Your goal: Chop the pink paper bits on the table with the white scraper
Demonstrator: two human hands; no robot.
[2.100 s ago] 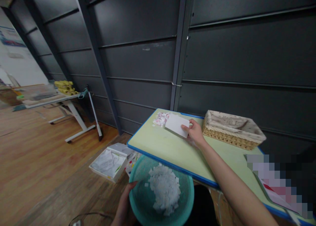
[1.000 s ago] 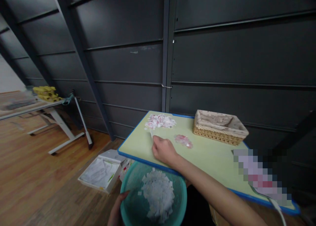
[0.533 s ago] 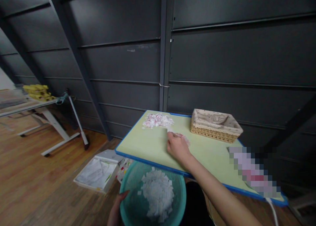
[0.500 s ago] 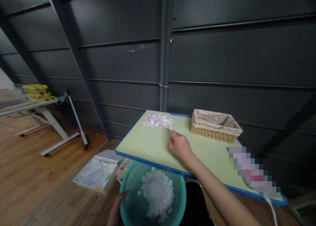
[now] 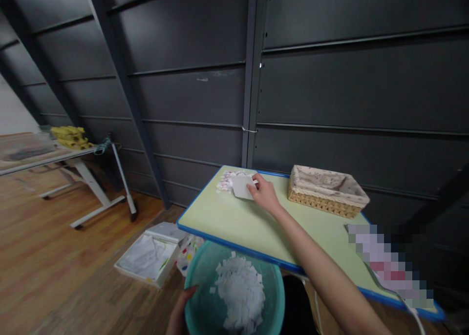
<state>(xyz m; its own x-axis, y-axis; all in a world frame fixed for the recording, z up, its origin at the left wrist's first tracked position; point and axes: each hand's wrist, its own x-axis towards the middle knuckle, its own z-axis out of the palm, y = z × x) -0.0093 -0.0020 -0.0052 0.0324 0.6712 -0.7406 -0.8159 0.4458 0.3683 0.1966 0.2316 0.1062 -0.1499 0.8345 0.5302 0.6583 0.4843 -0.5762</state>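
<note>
My right hand [image 5: 266, 194] pinches a flat pale grey card [image 5: 242, 187] at its right edge, over the far left part of a light green board with a blue rim [image 5: 223, 220]. The card stands against a spread of small white and pinkish pieces [image 5: 224, 178] and hides part of it. Below the board's front edge is a teal basin [image 5: 200, 271] with a heap of small white square pieces [image 5: 240, 293] inside. My left hand [image 5: 181, 309] grips the basin's left rim, thumb inside, the other fingers hidden.
A cloth-lined woven basket [image 5: 326, 200] sits at the board's back right. A partly pixelated flat item [image 5: 388, 266] lies at its right end. An open white box [image 5: 150, 257] is on the floor at left. Behind the board rises a dark panelled wall [image 5: 190, 95]. Farther left stands a table with yellow bundles [image 5: 71, 137].
My right hand has moved away from me, and the card has turned from edge-on to showing its broad face against the pieces. The whole view has shifted slightly. My left hand stays on the basin.
</note>
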